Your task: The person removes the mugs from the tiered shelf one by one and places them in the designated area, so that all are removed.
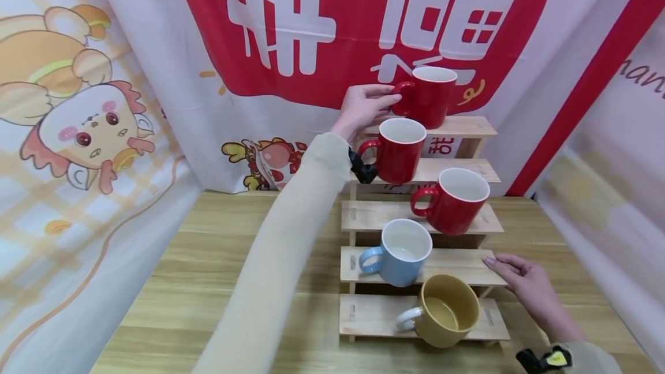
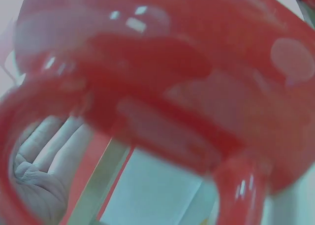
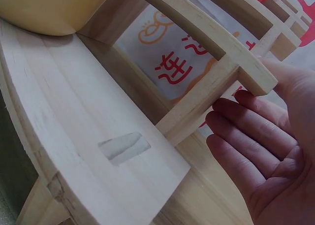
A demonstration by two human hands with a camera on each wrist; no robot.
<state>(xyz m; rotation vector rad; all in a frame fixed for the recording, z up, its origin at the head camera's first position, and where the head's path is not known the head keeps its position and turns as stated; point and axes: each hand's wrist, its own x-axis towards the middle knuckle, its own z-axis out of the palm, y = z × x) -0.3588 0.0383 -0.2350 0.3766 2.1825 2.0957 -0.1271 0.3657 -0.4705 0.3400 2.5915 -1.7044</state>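
A wooden stepped rack point(image 1: 363, 218) carries one mug per tier. On its top tier is a red mug point(image 1: 433, 100) with a white inside; my left hand point(image 1: 361, 108) pinches its handle from the left. Just below that wrist sits a second red mug point(image 1: 400, 154), which looms blurred in the left wrist view and hides my left fingertips there. My right hand point(image 1: 525, 281) holds the right end of the second-lowest board point(image 1: 462, 261), thumb on top. In the right wrist view its fingers point(image 3: 256, 131) lie under the board's end.
A third red mug point(image 1: 457, 204) stands on the middle tier, a light blue mug point(image 1: 402, 258) below it. On the bottom tier is a mustard-yellow mug point(image 1: 441, 316) with a white handle. Printed cloth point(image 1: 156, 45) hangs around the wood-grain table point(image 1: 208, 281).
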